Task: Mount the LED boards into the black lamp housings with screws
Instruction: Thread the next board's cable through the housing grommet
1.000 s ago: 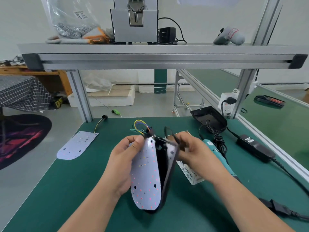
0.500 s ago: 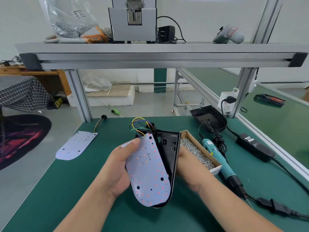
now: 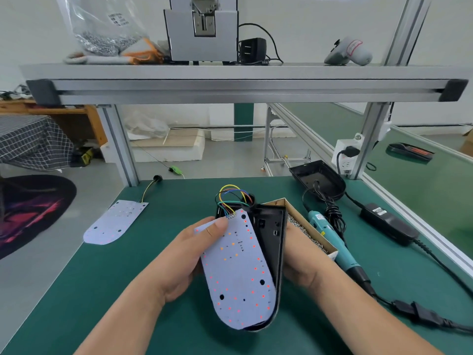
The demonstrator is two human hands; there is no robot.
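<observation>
At lower centre, the left hand (image 3: 176,262) is pinching the LED board (image 3: 238,272) while the right hand (image 3: 299,267) is cupping the black housing (image 3: 272,237); the board is being seated, and likely needs pressing flat before screws.

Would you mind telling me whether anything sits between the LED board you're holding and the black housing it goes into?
Nothing solid shows between them. The LED board in the left hand is tilted open beside the black housing held by the right hand. Only the coloured wires loop between them at the top.

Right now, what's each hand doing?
Left hand: closed on the LED board.
Right hand: holding the black lamp housing.
</observation>
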